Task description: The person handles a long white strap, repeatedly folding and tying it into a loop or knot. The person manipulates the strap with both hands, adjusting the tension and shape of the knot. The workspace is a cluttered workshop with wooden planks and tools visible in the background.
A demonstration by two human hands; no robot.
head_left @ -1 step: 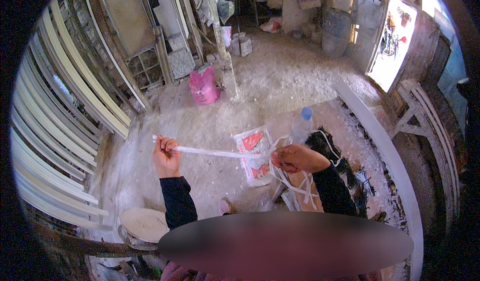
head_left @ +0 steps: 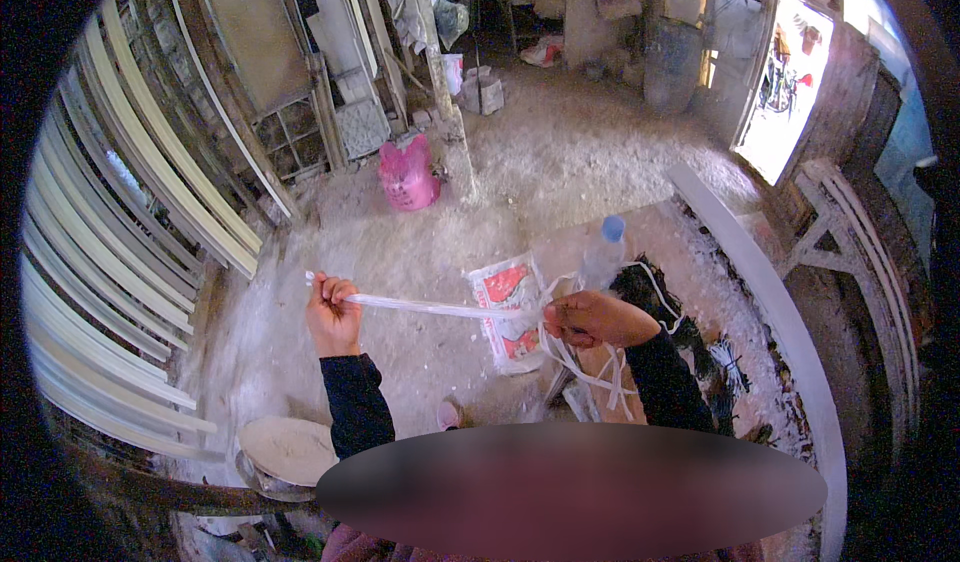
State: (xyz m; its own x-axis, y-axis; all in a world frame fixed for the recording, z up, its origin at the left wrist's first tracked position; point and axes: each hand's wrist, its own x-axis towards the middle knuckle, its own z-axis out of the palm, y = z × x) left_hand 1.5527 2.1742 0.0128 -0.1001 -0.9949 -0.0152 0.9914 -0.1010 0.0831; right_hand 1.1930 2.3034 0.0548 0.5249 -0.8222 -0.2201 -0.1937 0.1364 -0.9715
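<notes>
A white strip of fibrous or plastic-like strands (head_left: 425,306) is stretched taut, nearly level, between my two hands. My left hand (head_left: 332,317) pinches its left end, and a small white tip sticks out beyond the fingers. Closed fingers of my right hand (head_left: 598,320) grip the other end. Loose white ribbons (head_left: 612,377) loop and dangle around and below that hand. Behind the right end of the strip lies a white and red printed sack (head_left: 507,284). Just beyond my right hand stands a clear bottle with a blue cap (head_left: 604,254).
Long pale mouldings (head_left: 120,302) fill the left side. A round tub of pale material (head_left: 287,449) stands at lower left. Ahead, a pink plastic bag (head_left: 409,182) sits by a post (head_left: 455,147). A long pale board (head_left: 775,307) and a wooden trestle (head_left: 850,227) run along the right.
</notes>
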